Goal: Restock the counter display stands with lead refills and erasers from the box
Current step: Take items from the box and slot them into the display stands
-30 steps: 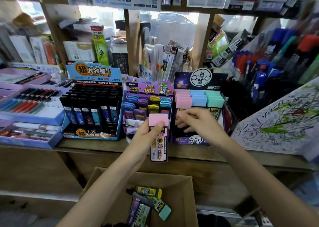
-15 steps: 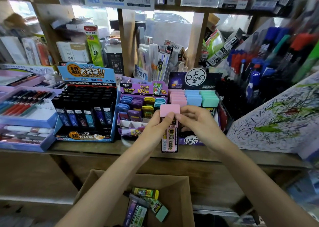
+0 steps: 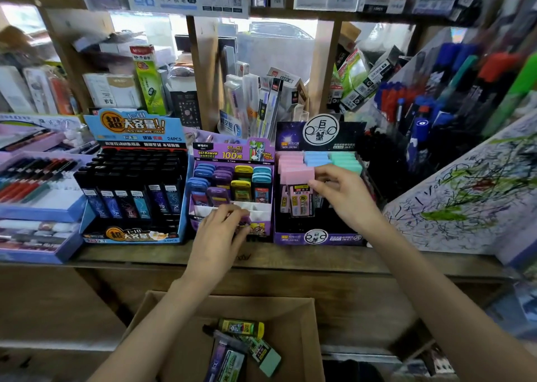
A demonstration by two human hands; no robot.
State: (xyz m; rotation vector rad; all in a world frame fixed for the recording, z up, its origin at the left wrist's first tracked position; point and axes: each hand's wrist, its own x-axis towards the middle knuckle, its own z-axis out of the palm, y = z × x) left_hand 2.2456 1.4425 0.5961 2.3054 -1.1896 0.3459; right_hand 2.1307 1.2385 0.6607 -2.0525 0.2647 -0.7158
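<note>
Pinches a pink-capped pack (image 3: 299,195) with the right hand (image 3: 348,198) at the front of the eraser stand (image 3: 319,238) on the counter (image 3: 290,261). Holds the left hand (image 3: 218,236), fingers curled, before the lead refill stand (image 3: 232,155) just left of the eraser stand; unclear whether gripping anything. Below the eraser stand, a cardboard box (image 3: 296,338) with loose packs (image 3: 241,349).

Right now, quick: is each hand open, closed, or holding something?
Left hand: fingers curled at the purple stand; whether they grip anything cannot be told.
Right hand: pinches the pink refill.
</note>
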